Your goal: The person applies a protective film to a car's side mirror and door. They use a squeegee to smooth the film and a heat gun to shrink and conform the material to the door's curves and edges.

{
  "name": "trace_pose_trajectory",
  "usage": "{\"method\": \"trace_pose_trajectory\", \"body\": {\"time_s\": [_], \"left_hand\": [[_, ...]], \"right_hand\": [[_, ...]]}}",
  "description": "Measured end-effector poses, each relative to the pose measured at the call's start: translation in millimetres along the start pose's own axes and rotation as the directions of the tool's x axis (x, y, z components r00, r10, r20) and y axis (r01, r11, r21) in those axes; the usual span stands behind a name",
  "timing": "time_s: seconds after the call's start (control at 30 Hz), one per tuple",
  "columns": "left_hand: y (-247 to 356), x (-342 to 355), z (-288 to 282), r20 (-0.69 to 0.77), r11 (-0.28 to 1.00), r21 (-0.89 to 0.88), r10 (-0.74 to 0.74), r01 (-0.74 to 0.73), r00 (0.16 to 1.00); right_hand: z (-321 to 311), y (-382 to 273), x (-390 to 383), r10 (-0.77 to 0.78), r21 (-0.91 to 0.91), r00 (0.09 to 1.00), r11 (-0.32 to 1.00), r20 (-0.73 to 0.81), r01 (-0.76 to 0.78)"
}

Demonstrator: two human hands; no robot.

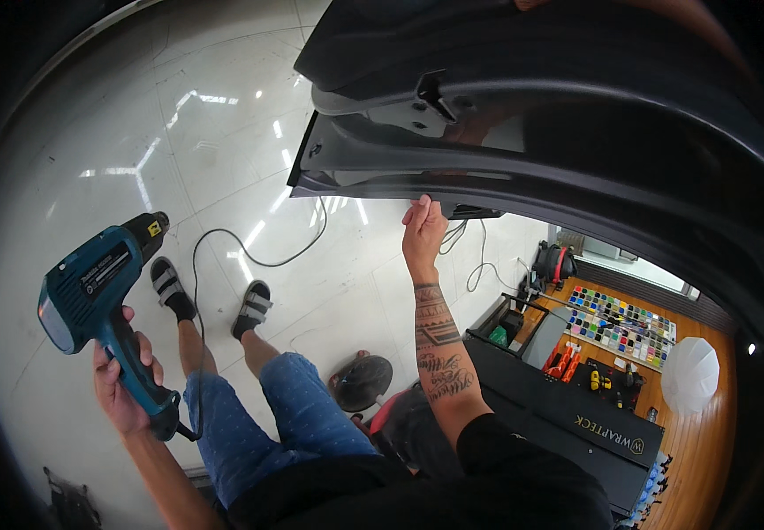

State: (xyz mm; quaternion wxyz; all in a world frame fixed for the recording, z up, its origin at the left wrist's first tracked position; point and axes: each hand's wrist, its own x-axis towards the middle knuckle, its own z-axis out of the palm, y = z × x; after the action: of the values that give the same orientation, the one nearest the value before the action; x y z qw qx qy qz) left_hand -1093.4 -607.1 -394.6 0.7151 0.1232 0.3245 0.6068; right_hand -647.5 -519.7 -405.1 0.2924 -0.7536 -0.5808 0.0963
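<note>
Black tee (347, 495) is nearest the cam, along the lower edge, w/ both arms reaching out from it. L hand (115, 389) grasps the handle of a teal heat gun (90, 287), fingers wrapped round the grip; gun's at far L, over the floor, dk nozzle (159, 223) aimed up & rt, well apart from the panel. R hand (423, 237) is up at the lower edge of a glossy dk car panel (559, 141), fingers curled in, tips right at the rim; can't tell if it's pinching the edge or just touching. Tattoos cover part of the R forearm (435, 344). Panel fills most of the upper rt.

Cord (267, 264) runs from the gun's base up past the legs, then loops over the pale shiny floor (338, 309) twd the panel. Denim shorts (316, 406) & strappy sandals (254, 309) w/ dk socks btwn the arms. Round blk stool (360, 378) just rt of the legs.

Lower rt: blk bench (523, 397), orange tools (563, 360), yellow-&-blk drill (600, 380), multicolor swatch board (620, 325), white faceted shade (691, 375), wood planks (709, 468).
</note>
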Motion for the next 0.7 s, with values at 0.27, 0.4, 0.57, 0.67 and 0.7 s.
{"method": "trace_pose_trajectory", "body": {"time_s": [0.27, 0.4, 0.57, 0.67, 0.7], "left_hand": [[-0.7, 4.2, -3.6, -0.030, 1.000, -0.012, 0.002, -0.002, 1.000], [2.1, 2.8, -5.9, -0.055, 1.000, -0.004, -0.015, 0.015, 0.998], [6.7, 7.1, -3.3, -0.142, 0.998, -0.004, -0.055, 0.055, 0.988], [7.9, 11.1, -10.2, -0.145, 0.995, -0.002, -0.103, 0.103, 0.984], [8.3, 12.3, -12.0, -0.165, 0.993, 0.001, -0.116, 0.118, 0.979]], "right_hand": [[51.2, 33.9, -20.8, 0.130, -0.066, 0.986, 0.990, 0.106, -0.123], [90.7, 61.2, -37.7, 0.158, -0.130, 0.978, 0.982, 0.134, -0.140], [163.4, 102.3, -55.8, 0.279, -0.003, 0.953, 0.960, 0.115, -0.280], [206.6, 113.2, -61.6, 0.430, 0.023, 0.893, 0.899, 0.136, -0.436], [224.1, 115.6, -62.7, 0.437, 0.078, 0.897, 0.894, 0.071, -0.442]]}}
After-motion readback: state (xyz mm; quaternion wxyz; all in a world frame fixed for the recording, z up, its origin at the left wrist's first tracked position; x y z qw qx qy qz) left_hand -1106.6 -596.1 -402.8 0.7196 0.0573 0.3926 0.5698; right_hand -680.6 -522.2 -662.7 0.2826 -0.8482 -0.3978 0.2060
